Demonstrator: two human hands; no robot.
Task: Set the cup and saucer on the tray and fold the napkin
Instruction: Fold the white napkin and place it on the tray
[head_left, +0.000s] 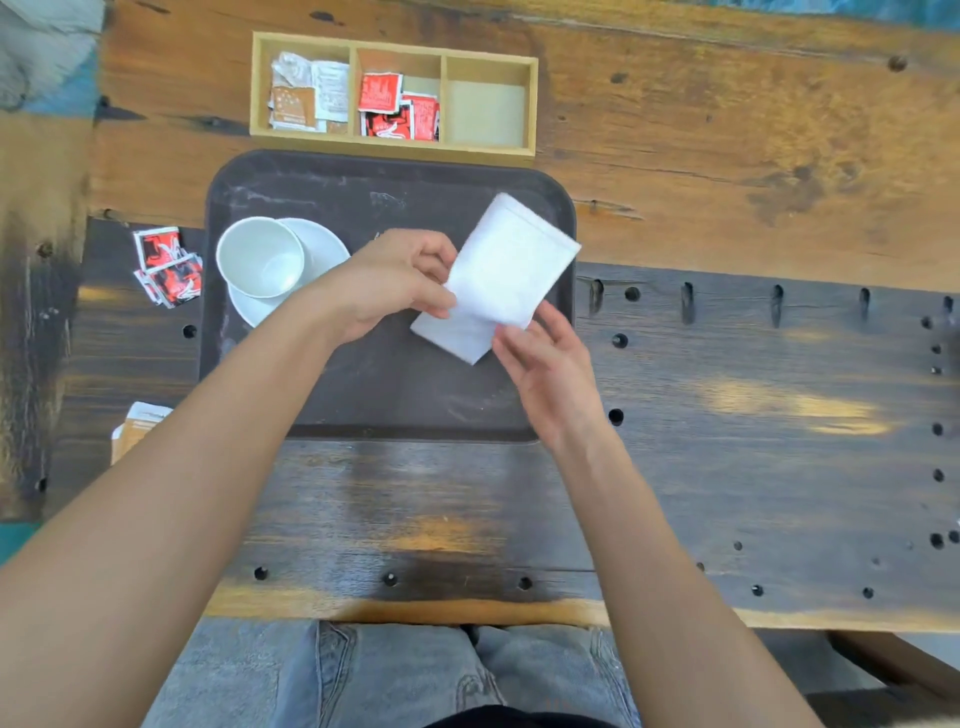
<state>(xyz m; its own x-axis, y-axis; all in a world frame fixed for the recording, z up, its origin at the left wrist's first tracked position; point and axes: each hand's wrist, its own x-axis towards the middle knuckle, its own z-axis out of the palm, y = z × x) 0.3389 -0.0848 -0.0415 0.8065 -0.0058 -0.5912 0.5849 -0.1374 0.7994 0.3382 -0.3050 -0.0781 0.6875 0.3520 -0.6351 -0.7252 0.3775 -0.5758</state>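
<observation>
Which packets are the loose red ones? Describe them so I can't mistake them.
Find the dark tray mid-table; the white cup sits at its left end. Just left, on bare wood, lie the loose red packets; the other red ones sit in the wooden box beyond.

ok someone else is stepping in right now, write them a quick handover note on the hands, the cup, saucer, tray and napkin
Left hand: pinching the left edge of the white napkin.
Right hand: fingers at the napkin's near lower corner, holding it with the left hand.
Napkin: already folded into a narrow rectangle, tilted, over the right half of the dark tray; whether it is lifted or touching the tray is unclear.
Cup stands upright and empty on the saucer, on the left part of the tray.
Done: cup and saucer set on the tray.
Left: finish the napkin fold, lay it down.
</observation>
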